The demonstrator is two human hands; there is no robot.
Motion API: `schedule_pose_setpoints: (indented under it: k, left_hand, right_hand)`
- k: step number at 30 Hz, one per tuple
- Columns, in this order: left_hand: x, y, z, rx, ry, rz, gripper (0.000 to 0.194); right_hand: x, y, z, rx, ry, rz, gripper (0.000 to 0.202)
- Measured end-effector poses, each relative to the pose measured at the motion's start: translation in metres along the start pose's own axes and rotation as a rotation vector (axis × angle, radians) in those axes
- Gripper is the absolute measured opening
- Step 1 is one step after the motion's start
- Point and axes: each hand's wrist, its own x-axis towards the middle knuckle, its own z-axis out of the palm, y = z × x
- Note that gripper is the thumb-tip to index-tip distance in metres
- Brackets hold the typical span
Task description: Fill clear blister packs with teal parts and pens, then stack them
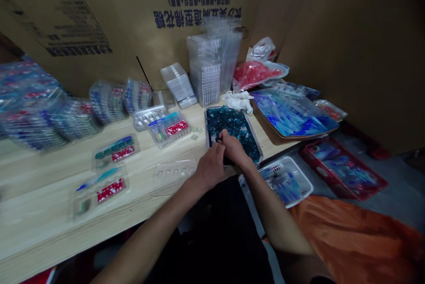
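Both hands meet over the near part of a metal tray (258,145) full of dark teal, shiny pieces (229,120). My left hand (211,163) is closed, its fingers curled in at the tray's near left edge. Against it, my right hand (232,145) pinches with bent fingers. Whatever lies between the fingertips is too small or hidden to make out. Left of the hands, a clear plastic blister tray (174,172) lies on the table. Beyond it stands a filled clear pack (170,128) with a red printed card and a blue stick-like item.
Two more filled packs (114,151) (99,190) lie on the wooden table (43,204). Stacked clear trays (206,69) stand against the cardboard wall (133,18). At right are a box of blue items (292,113), a white basket (307,182) and a red crate (375,184).
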Motion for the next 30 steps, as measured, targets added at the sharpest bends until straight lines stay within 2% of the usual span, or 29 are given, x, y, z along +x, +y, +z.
schedule_pose_setpoints:
  k: [3,6,10,13,15,19,20,23,25,28,30]
  left_hand:
    - [-0.018,0.004,0.004,0.02,-0.05,-0.007,0.049]
    - [-0.025,-0.003,0.006,0.028,-0.084,0.021,0.052]
    - [-0.037,-0.012,0.002,0.063,-0.09,0.052,0.047]
    - [-0.05,-0.017,-0.007,-0.021,-0.061,0.012,0.044]
    - [-0.052,-0.022,-0.015,-0.185,-0.01,-0.05,0.04]
    - [-0.027,-0.031,-0.026,-0.649,0.254,-0.325,0.024]
    - [-0.017,-0.032,-0.027,-0.786,0.281,-0.392,0.023]
    - [0.007,-0.031,-0.024,-1.13,0.229,-0.489,0.033]
    - [0.018,-0.03,-0.018,-1.206,0.27,-0.493,0.027]
    - [0.025,-0.032,-0.014,-1.247,0.429,-0.555,0.012]
    - [0.027,-0.034,-0.017,-1.302,0.432,-0.621,0.012]
  right_hand:
    - [0.004,0.003,0.005,0.066,0.042,-0.003,0.028]
    - [0.003,0.008,0.011,0.134,0.189,-0.014,0.022]
    - [-0.006,0.013,0.01,0.203,0.362,0.01,0.022]
    - [-0.014,0.016,0.004,0.3,0.391,-0.033,0.021]
    - [-0.018,0.017,0.001,0.419,0.359,-0.061,0.019]
    - [-0.023,0.011,0.003,0.778,0.239,-0.1,0.02]
    - [-0.024,0.008,0.004,0.841,0.211,-0.114,0.021]
    - [-0.028,-0.001,0.009,0.89,0.158,-0.165,0.026]
    - [-0.031,-0.006,0.008,0.886,0.149,-0.178,0.027]
    - [-0.036,-0.011,0.003,0.952,0.179,-0.152,0.03]
    - [-0.038,-0.013,-0.003,1.014,0.228,-0.137,0.031]
